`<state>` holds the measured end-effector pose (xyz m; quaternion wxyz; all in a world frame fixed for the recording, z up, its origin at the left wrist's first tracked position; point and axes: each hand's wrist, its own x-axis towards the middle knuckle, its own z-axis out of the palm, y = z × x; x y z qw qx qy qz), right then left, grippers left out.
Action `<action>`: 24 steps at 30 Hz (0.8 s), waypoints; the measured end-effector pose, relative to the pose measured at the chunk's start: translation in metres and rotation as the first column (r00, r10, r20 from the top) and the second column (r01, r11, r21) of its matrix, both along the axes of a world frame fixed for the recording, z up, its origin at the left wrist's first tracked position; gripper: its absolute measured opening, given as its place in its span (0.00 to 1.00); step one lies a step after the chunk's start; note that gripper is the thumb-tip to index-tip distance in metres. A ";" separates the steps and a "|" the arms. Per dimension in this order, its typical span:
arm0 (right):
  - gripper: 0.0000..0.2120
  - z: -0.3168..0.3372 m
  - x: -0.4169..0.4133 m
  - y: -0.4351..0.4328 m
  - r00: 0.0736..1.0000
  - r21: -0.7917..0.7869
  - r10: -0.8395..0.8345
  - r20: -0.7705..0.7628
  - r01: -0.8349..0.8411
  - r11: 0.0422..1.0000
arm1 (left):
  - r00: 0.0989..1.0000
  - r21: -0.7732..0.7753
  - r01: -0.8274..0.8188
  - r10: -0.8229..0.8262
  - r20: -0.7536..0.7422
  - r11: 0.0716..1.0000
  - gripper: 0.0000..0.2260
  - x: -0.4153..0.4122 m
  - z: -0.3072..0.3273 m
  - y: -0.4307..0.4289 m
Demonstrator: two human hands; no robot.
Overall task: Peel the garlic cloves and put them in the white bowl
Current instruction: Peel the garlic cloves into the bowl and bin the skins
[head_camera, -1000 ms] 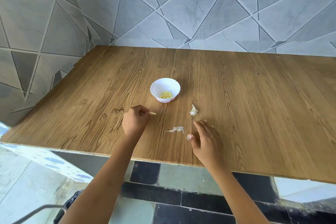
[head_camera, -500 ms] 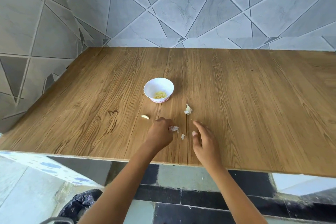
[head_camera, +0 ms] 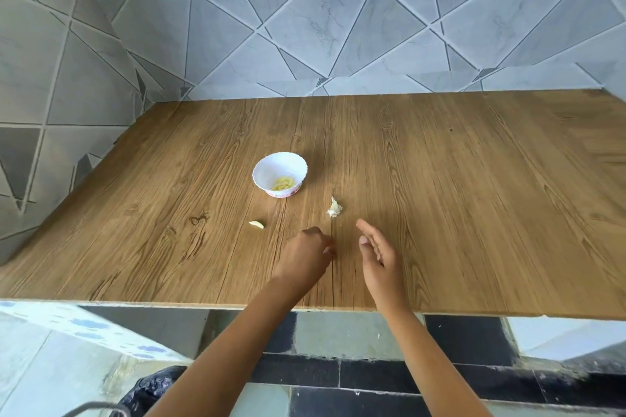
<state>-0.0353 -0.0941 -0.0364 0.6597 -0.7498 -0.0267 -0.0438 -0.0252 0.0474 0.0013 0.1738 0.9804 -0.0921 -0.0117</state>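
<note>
I see a brown wood-grain table top streaked with darker knots. The white scalloped bowl has a red-pink patterned band at its base and pale yellow peeled cloves inside. Near left of it lies a cream loose clove; to the right, a white papery garlic piece. The far wall tiles are veined grey marble, split into light and dark triangles.

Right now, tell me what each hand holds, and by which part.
The right hand is open and holds nothing. The left hand has curled fingers that hide whether anything is held. The loose clove lies untouched.
</note>
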 end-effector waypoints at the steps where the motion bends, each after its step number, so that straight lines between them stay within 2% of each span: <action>1: 0.16 0.002 0.000 -0.001 1.000 0.033 -0.003 -0.010 0.003 0.999 | 1.000 0.002 -0.003 0.003 0.003 1.000 0.08 0.000 0.000 0.000; 4: 0.14 0.009 0.002 -0.004 0.998 0.166 -0.001 -0.062 0.011 0.986 | 0.999 -0.043 -0.018 0.016 -0.047 0.999 0.07 0.004 0.005 0.004; 6: 0.13 0.017 0.003 0.000 0.983 0.337 0.045 -0.178 0.018 0.941 | 0.993 -0.139 -0.081 0.068 -0.099 0.987 0.05 0.009 0.014 0.010; 8: 0.14 0.025 0.006 0.007 0.926 0.558 0.149 -0.346 0.075 0.827 | 0.978 -0.325 -0.166 0.114 -0.172 0.931 0.05 0.016 0.027 0.017; 10: 0.15 0.034 0.011 0.014 0.834 0.727 0.266 -0.483 0.212 0.653 | 0.968 -0.499 -0.184 0.066 -0.244 0.847 0.06 0.021 0.041 0.020; 11: 0.14 0.038 0.014 0.017 0.791 0.774 0.318 -0.522 0.284 0.565 | 0.967 -0.525 -0.151 0.015 -0.255 0.838 0.06 0.022 0.047 0.020; 13: 0.14 0.044 0.017 0.023 0.735 0.808 0.384 -0.558 0.377 0.453 | 0.967 -0.461 -0.030 -0.092 -0.239 0.887 0.07 0.021 0.056 0.012; 15: 0.13 0.048 0.020 0.029 0.706 0.803 0.401 -0.584 0.430 0.412 | 0.963 -0.329 0.075 -0.154 -0.221 0.941 0.10 0.016 0.059 0.002; 19: 0.12 0.055 0.021 0.034 0.662 0.752 0.360 -0.657 0.545 0.371 | 0.985 -0.135 0.111 -0.127 -0.117 0.985 0.12 0.013 0.055 -0.007; 24: 0.14 0.053 0.020 0.032 0.658 0.734 0.331 -0.676 0.561 0.382 | 0.992 -0.124 0.119 -0.122 -0.013 0.985 0.09 0.009 0.051 -0.012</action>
